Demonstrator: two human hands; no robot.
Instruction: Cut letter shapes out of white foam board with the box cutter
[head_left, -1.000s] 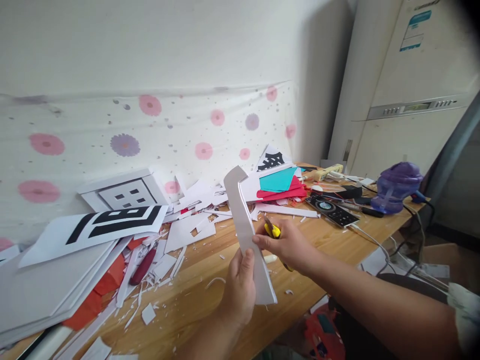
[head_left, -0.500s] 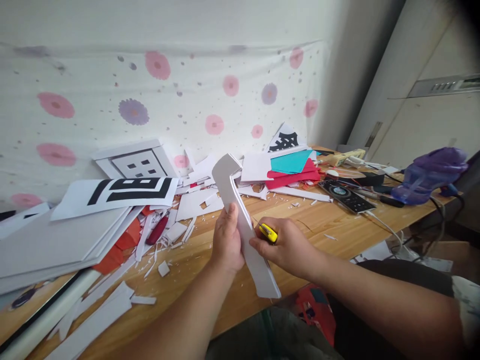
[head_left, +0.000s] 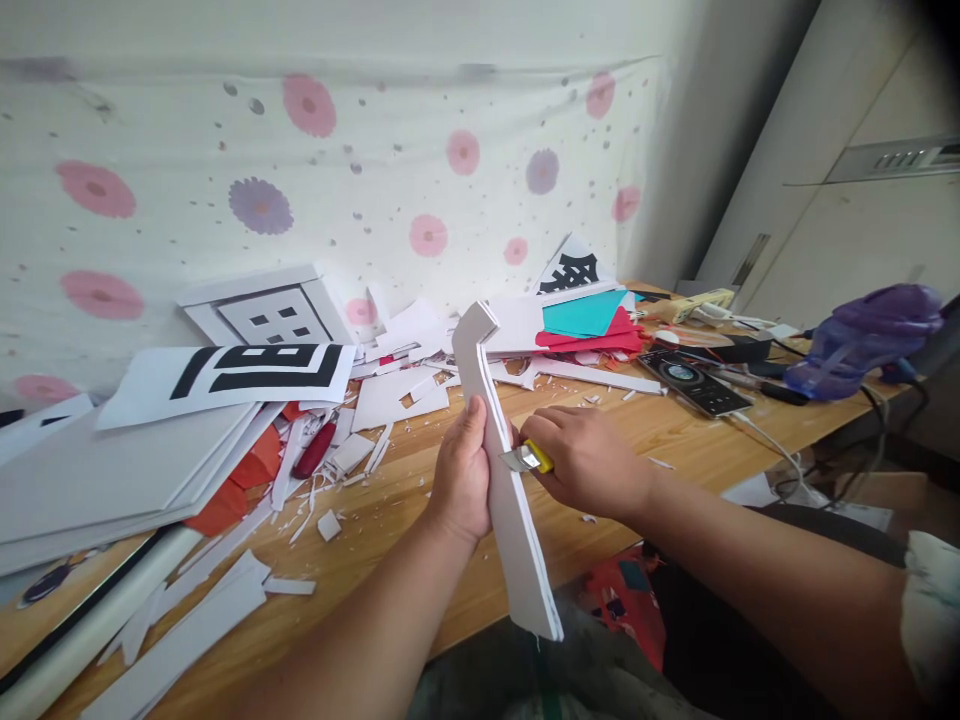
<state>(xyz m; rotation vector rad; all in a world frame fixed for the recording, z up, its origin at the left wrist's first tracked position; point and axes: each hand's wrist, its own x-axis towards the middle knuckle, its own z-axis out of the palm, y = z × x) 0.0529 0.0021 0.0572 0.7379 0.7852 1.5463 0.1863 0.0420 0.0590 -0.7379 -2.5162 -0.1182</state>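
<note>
White strip (head_left: 504, 500) stays held in left hand (head_left: 463, 475) while right hand (head_left: 589, 462) holds yellow cutter (head_left: 538, 456), blade (head_left: 517, 459) now broadside.

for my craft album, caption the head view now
Left hand steadies a curved white foam piece as the right hand holds a yellow knife against its edge.

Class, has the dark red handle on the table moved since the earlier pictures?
No. The dark red handle lies in the same spot, just right of the orange-red paper.

Purple bottle (head_left: 862, 340), black phone (head_left: 694, 383), flowered wall covering (head_left: 360, 200)
</note>
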